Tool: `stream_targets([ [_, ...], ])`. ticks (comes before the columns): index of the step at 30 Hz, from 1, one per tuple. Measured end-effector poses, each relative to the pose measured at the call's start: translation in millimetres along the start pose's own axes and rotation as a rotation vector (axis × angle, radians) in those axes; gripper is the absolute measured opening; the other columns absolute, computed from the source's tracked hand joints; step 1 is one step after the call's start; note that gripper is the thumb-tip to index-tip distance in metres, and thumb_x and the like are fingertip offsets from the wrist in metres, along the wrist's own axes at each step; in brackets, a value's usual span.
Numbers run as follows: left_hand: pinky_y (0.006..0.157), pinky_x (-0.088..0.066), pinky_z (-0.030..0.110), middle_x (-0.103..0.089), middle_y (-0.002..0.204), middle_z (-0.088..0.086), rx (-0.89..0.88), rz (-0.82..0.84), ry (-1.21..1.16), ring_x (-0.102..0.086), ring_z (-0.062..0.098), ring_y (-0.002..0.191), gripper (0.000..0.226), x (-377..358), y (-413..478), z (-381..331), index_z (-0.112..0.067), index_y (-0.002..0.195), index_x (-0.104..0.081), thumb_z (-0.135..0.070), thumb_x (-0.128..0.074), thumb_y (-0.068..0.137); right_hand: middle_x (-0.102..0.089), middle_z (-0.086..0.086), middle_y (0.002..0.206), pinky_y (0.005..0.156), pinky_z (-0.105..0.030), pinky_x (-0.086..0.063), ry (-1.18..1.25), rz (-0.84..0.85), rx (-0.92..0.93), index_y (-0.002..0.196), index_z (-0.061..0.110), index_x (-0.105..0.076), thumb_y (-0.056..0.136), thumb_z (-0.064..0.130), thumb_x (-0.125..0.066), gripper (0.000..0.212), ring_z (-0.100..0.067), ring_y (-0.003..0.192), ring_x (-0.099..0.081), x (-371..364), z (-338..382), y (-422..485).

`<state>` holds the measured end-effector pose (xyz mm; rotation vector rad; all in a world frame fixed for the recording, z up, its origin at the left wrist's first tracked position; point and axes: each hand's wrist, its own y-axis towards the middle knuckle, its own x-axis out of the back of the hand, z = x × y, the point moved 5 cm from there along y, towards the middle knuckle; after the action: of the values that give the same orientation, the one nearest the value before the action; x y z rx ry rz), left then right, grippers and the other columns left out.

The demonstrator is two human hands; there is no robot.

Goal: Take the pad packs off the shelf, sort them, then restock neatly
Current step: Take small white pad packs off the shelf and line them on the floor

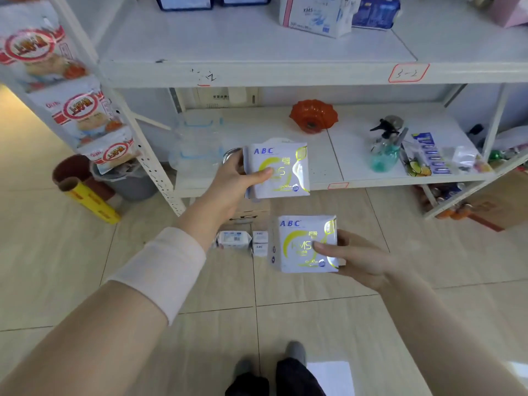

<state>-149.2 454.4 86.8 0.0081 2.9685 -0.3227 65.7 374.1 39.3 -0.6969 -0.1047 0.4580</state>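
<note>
My left hand (228, 181) grips a white ABC pad pack with yellow-green print (285, 170), held up in front of the lower shelf (328, 184). My right hand (360, 258) grips a second, matching ABC pad pack (300, 247) lower down, above the floor. On the tiled floor beneath lie a white pack with blue print (234, 239) and two small white packs (260, 242). On the upper shelf (257, 72) stand a white KMS pack (314, 15) and a dark blue pack (374, 12).
The lower shelf holds clear plastic containers (197, 144), an orange dish (313, 116), a spray bottle (385, 144) and small packets (431, 155). Snack bags (83, 110) hang on the left upright. A bin (125, 181) and yellow tube (91, 198) stand at left. My feet (285, 375) are below.
</note>
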Motion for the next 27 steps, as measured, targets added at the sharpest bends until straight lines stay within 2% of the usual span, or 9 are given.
stream_targets([
  [2, 0.064, -0.054, 0.018, -0.067, 0.095, -0.011, 0.035, 0.007, 0.003, -0.068, 0.002, 0.078, 0.034, 1, -3, 16, -0.016, 0.109, -0.055, 0.001, -0.064, 0.082, -0.068, 0.002, 0.113, 0.101, -0.037, -0.044, -0.009, -0.015, -0.012, 0.114, 0.021, -0.063, 0.062, 0.042, -0.078, 0.058, -0.017, 0.108, -0.063, 0, -12, -2],
  [6, 0.081, -0.055, 0.033, -0.066, 0.106, -0.008, 0.113, -0.007, 0.028, -0.065, 0.014, 0.096, 0.038, 4, 0, 54, -0.021, 0.11, -0.056, -0.004, -0.069, 0.079, -0.069, 0.0, 0.111, 0.084, -0.022, -0.051, -0.056, -0.03, -0.019, 0.116, 0.019, -0.06, 0.065, 0.034, -0.075, 0.055, -0.012, 0.101, -0.065, 8, -35, 3],
  [8, 0.079, -0.054, 0.033, -0.064, 0.114, -0.003, 0.146, -0.041, 0.074, -0.064, 0.014, 0.101, 0.046, 5, 4, 78, -0.022, 0.114, -0.053, -0.006, -0.073, 0.076, -0.07, 0.001, 0.105, 0.067, -0.011, -0.048, -0.048, -0.052, -0.029, 0.113, 0.015, -0.059, 0.061, 0.028, -0.076, 0.056, -0.003, 0.088, -0.067, 15, -49, 12],
  [10, 0.07, -0.054, 0.025, -0.062, 0.116, -0.001, 0.161, -0.054, 0.128, -0.062, 0.014, 0.101, 0.049, 6, 7, 108, -0.022, 0.114, -0.052, -0.006, -0.075, 0.073, -0.068, 0.001, 0.103, 0.061, -0.008, -0.045, -0.035, -0.075, -0.048, 0.11, 0.013, -0.057, 0.056, 0.023, -0.077, 0.059, 0.0, 0.084, -0.065, 24, -69, 24],
  [13, 0.068, -0.053, 0.015, -0.061, 0.115, 0.0, 0.198, -0.047, 0.162, -0.059, 0.013, 0.104, 0.059, 5, 9, 160, -0.021, 0.118, -0.051, -0.006, -0.08, 0.069, -0.064, 0.001, 0.104, 0.06, -0.007, -0.045, -0.042, -0.065, -0.095, 0.111, 0.014, -0.054, 0.054, 0.018, -0.081, 0.063, -0.002, 0.088, -0.061, 34, -102, 48],
  [18, 0.07, -0.051, 0.014, -0.056, 0.123, -0.002, 0.277, -0.104, 0.101, -0.055, 0.009, 0.111, 0.076, 7, 17, 251, -0.017, 0.134, -0.041, 0.003, -0.075, 0.07, -0.06, 0.004, 0.109, 0.062, -0.009, -0.047, -0.078, -0.044, -0.192, 0.114, 0.017, -0.051, 0.052, 0.015, -0.085, 0.071, -0.003, 0.097, -0.059, 49, -167, 96],
  [21, 0.073, -0.048, 0.01, -0.055, 0.118, -0.012, 0.28, -0.139, 0.096, -0.054, -0.003, 0.104, 0.074, 14, 32, 323, -0.019, 0.129, -0.041, 0.01, -0.073, 0.069, -0.058, 0.003, 0.11, 0.068, -0.009, -0.048, -0.148, -0.007, -0.234, 0.111, 0.017, -0.049, 0.059, 0.006, -0.085, 0.064, -0.006, 0.103, -0.056, 57, -227, 144],
  [24, 0.074, -0.048, 0.009, -0.055, 0.114, -0.013, 0.296, -0.147, 0.118, -0.056, -0.011, 0.097, 0.07, 27, 54, 413, -0.02, 0.122, -0.042, 0.015, -0.071, 0.068, -0.056, 0.006, 0.117, 0.076, -0.012, -0.048, -0.228, 0.025, -0.273, 0.114, 0.022, -0.047, 0.061, 0.011, -0.085, 0.066, -0.006, 0.109, -0.053, 69, -299, 206],
  [27, 0.073, -0.046, 0.006, -0.051, 0.113, -0.02, 0.313, -0.142, 0.13, -0.052, -0.016, 0.097, 0.072, 43, 78, 508, -0.023, 0.123, -0.039, 0.014, -0.07, 0.069, -0.054, 0.009, 0.119, 0.076, -0.012, -0.047, -0.255, 0.039, -0.296, 0.118, 0.023, -0.045, 0.061, 0.013, -0.085, 0.071, 0.0, 0.107, -0.052, 80, -367, 273],
])
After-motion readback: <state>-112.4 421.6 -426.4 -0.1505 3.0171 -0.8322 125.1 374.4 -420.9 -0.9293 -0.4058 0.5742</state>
